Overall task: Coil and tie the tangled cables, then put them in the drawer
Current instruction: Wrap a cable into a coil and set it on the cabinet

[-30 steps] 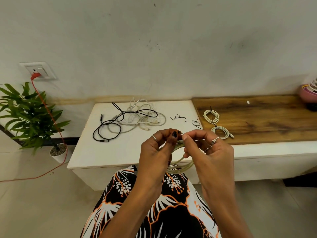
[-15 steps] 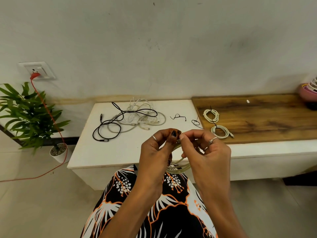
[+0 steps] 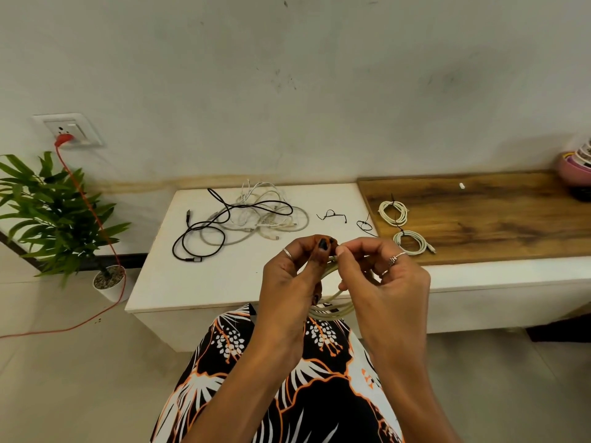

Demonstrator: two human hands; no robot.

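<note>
A pale coiled cable (image 3: 332, 310) hangs between my two hands above my lap, in front of the white table (image 3: 224, 282). My left hand (image 3: 294, 276) and my right hand (image 3: 380, 276) both pinch the top of the coil, fingertips nearly meeting; what sits between the fingertips is hidden. A tangle of white and black cables (image 3: 246, 219) lies on the table's far left. Two tied white coils (image 3: 394, 212) (image 3: 412, 243) lie on the wooden board (image 3: 495, 219). Loose black ties (image 3: 332, 215) (image 3: 364, 225) lie between the tangle and the board.
A potted plant (image 3: 54, 212) stands on the floor at left, with an orange cord (image 3: 92, 212) running from the wall socket (image 3: 68, 131) down across the floor. Pink stacked bowls (image 3: 575, 167) sit at the board's far right. No drawer is in view.
My right hand has shifted slightly left and closer to my left hand's fingertips; the coil stays hanging in the same place.
</note>
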